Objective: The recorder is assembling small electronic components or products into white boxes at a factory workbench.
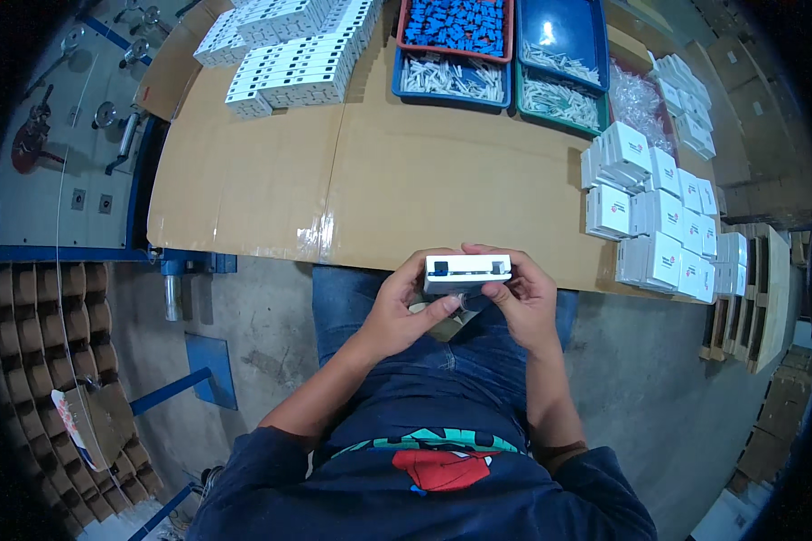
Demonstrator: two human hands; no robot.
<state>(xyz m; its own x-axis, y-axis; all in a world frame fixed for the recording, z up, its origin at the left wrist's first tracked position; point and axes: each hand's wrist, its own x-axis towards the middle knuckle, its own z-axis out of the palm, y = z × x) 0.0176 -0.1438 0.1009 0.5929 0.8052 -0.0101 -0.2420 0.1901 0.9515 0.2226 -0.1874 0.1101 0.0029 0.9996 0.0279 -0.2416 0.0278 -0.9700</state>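
At the far edge of the cardboard-covered table [406, 180] we see four trays set close together. A red-rimmed tray [456, 27] holds a heap of small blue parts, too many for us to count. In front of it a blue tray [451, 79] carries a row of pale, thin pieces. To the right a second blue tray [561, 36] has a few more pale pieces along its near side, and a green tray [559, 101] in front of that holds another row of the same kind.

Our hands meet above our lap, just off the near edge of the table, forearms coming up from below with the elbows out. Our left hand [397, 307] wraps the left end of a small white box [467, 272] with the thumb lying under it; our right hand [523, 293] grips the right end, fingers curled over the top. Both hands are closed on the box, which lies level, its long side facing us. A bit of pale material shows beneath it, but we cannot tell what it is.

On the right of the table white boxes [663, 216] stand packed together, about twenty or more. At the far left, stacks of white boxes [289, 54] lie in rows; we cannot count them.
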